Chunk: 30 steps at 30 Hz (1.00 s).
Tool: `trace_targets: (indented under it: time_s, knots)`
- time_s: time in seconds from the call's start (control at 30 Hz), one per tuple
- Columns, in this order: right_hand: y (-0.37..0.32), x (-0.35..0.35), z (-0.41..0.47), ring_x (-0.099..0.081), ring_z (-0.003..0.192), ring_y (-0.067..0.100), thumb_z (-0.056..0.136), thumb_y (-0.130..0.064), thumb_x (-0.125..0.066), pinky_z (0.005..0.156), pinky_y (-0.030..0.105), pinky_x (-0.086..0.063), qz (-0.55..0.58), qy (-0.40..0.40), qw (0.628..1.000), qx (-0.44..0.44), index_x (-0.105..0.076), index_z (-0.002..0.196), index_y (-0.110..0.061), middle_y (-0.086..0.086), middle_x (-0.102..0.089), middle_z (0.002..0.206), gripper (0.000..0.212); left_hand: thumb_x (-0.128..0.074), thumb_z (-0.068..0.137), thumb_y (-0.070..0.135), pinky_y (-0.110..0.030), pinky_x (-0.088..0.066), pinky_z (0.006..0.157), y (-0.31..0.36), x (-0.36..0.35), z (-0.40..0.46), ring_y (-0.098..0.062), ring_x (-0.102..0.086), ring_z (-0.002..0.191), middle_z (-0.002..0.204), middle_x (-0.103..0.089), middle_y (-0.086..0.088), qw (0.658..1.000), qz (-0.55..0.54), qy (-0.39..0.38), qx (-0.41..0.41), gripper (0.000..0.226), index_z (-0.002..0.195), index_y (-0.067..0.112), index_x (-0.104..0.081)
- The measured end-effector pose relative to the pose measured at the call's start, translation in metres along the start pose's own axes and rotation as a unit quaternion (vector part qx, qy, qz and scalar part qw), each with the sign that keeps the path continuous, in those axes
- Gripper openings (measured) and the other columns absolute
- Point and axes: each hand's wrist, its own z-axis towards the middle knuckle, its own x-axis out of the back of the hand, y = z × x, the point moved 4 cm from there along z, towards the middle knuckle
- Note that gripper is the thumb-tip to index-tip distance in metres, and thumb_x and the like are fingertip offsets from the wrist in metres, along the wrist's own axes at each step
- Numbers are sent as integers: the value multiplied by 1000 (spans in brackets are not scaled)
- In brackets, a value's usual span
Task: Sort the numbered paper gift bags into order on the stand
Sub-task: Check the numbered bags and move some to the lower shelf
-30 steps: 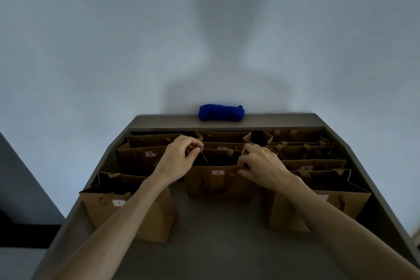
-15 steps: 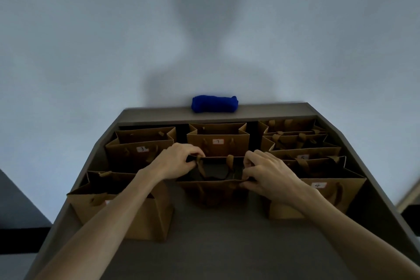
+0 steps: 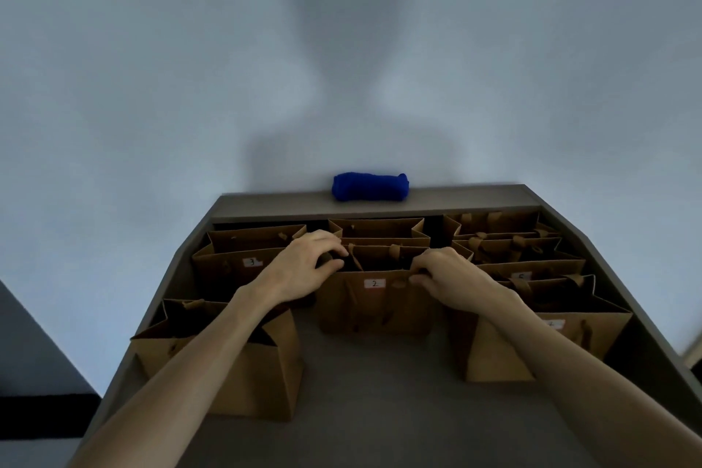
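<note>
At centre frame, both hands pinch the top rim of the brown paper gift bag labelled 2 [image 3: 374, 300]: the left hand [image 3: 304, 264] curled closed on its left corner, the right hand [image 3: 446, 277] on its right. It stands on the grey tabletop [image 3: 380, 391]. Behind lies a rolled blue cloth [image 3: 370, 187].

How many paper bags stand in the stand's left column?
3: front bag nearest the person, bag 3 behind it, third bag at the back; more may be hidden.

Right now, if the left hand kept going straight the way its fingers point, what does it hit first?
Likely the bag standing right behind bag 2. The left hand grips bag 2's left rim, fingers pointing back and right. Depth is unclear from this view.
</note>
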Motion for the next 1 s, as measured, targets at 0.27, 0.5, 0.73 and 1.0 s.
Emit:
trace_targets:
  time_s: [0.27, 0.5, 0.73, 1.0]
  knots:
    - [-23, -6, 7, -63, 84, 4, 98, -25, -55, 79, 25, -56, 37, 10, 999, 18, -67, 106, -21, -7, -65, 96, 14, -53, 98, 32, -28, -49, 97, 0, 10, -19, -2, -59, 106, 115, -66, 8, 999, 1, -33, 5, 24, 116, 25, -67]
    - [-46, -12, -5, -62, 78, 3, 98, -41, -53, 75, 24, -55, -26, -40, 998, 38, -66, 103, -25, -9, -63, 91, 22, -50, 99, 34, -18, -47, 91, -6, 19, -37, 0, -60, 104, 114, -68, 7, 999, -21, -34, 10, 25, 114, 24, -68]
    - [-46, -1, -34, -62, 94, 7, 97, -44, -53, 82, 25, -54, -88, -114, 989, 21, -63, 120, -23, -3, -65, 113, 33, -52, 98, 31, -10, -45, 90, 18, 13, -40, 5, -58, 107, 116, -67, 10, 994, -34, -100, -42, 24, 116, 26, -67]
    - [-19, 25, -60, -49, 108, 8, 97, -43, -55, 86, 22, -37, -141, -124, 982, -1, -66, 121, -22, -4, -61, 119, 34, -57, 95, 35, -16, -40, 89, 57, 0, -46, 6, -51, 100, 114, -62, 13, 974, -7, -199, -110, 24, 119, 31, -61]
